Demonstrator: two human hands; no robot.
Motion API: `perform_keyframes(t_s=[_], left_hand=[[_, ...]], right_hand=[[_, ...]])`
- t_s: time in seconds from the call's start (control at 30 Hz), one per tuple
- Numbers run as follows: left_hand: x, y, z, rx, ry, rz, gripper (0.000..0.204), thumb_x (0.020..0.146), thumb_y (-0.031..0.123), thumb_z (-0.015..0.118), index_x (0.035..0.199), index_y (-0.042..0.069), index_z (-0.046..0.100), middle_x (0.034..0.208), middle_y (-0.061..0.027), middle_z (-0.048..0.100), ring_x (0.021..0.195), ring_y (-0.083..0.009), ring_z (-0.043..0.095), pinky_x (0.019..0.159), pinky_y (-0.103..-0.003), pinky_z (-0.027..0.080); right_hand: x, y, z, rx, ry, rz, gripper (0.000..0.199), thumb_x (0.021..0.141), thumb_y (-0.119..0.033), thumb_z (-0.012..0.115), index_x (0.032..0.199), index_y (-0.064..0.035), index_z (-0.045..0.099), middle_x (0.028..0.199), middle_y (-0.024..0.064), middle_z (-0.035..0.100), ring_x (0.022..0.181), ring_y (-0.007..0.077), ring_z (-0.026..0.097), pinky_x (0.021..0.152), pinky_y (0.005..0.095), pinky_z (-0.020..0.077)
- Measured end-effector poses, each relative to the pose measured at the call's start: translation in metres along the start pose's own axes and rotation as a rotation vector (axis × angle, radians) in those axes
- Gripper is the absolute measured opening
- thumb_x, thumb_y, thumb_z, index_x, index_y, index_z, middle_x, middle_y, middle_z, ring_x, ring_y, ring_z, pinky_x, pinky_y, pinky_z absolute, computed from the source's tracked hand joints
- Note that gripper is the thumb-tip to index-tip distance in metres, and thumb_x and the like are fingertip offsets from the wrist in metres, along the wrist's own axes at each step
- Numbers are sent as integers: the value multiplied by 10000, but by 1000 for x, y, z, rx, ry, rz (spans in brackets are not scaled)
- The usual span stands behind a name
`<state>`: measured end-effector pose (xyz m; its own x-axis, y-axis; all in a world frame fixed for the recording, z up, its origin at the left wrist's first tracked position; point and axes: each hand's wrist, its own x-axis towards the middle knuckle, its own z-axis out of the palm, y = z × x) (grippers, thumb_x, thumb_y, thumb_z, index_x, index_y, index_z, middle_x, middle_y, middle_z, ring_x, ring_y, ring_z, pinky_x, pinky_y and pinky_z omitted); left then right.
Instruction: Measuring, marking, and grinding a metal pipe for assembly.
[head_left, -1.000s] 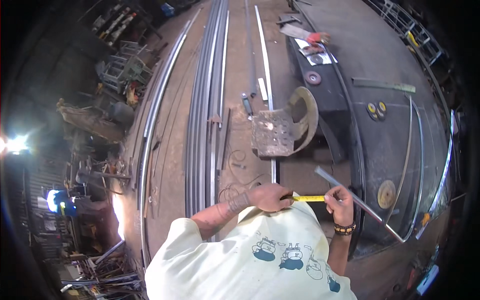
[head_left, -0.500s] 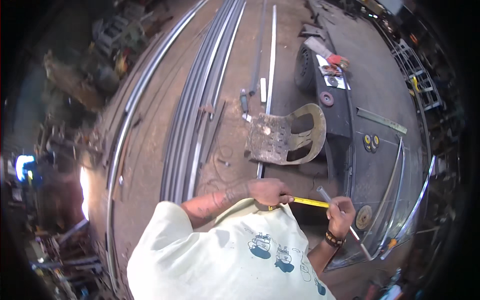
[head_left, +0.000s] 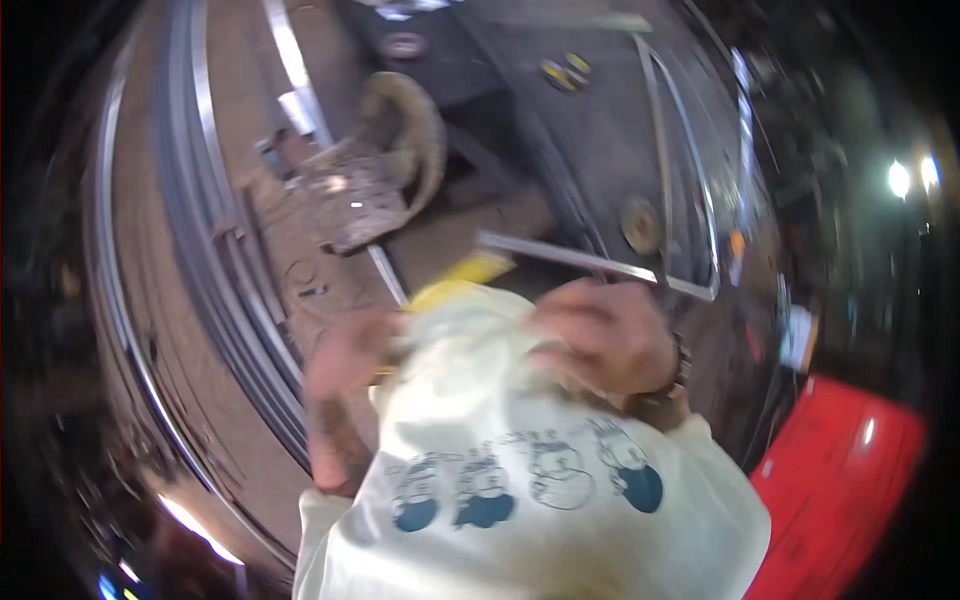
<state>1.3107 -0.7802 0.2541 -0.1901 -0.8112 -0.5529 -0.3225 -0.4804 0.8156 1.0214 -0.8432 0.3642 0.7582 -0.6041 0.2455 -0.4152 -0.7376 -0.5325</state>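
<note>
Brown floor; long steel bars at 10 o'clock, chair 10:30, red panel 4, lights 2:30. Yellow tape near centre, toward 11, just beside left hand. Right hand blurred; can't tell either grip.

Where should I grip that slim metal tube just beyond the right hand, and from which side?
Likely grip the metal tube near its left end, wrapping it from the near side: it is slim and straight, and that end juts past the dark edge rail, apparently free.
</note>
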Motion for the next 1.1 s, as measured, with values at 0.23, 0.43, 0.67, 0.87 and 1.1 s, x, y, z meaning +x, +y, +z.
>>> perform_keyframes(t_s=[0.23,0.43,0.67,0.87,1.1], left_hand=[[-9,-58,-37,-57,452,-163,353,1025,358,483,900,55,611,691,21,534,585,-64,480,528,-231,388],[17,6,-23,92,330,-147,350,1023,349,492,861,56,594,709,24,545,588,-52,484,524,-220,377],[91,71,-7,522,-48,-51,334,1010,296,508,836,27,602,674,29,519,604,-50,470,537,-242,388],[130,84,13,615,-500,157,227,965,194,552,881,-3,626,606,-78,567,532,-126,563,518,-335,445],[188,67,34,738,-781,424,205,904,176,615,783,12,594,681,-188,582,634,-392,578,567,-432,463]], right_hand=[[-79,38,-6,349,-72,-27,243,771,-252,791,872,-76,658,747,24,565,500,168,558,460,298,443],[-124,67,-33,468,60,91,233,717,-192,832,772,-47,660,657,38,574,502,200,571,455,307,423],[-119,51,6,512,385,349,292,713,-211,848,858,-21,681,642,53,601,491,164,570,460,282,420],[-103,43,72,246,563,857,696,709,-246,857,1323,-74,578,1073,98,648,781,138,588,592,260,460],[-85,79,124,247,520,1046,453,716,-86,819,1143,-49,676,1034,123,630,821,212,615,692,298,508]])
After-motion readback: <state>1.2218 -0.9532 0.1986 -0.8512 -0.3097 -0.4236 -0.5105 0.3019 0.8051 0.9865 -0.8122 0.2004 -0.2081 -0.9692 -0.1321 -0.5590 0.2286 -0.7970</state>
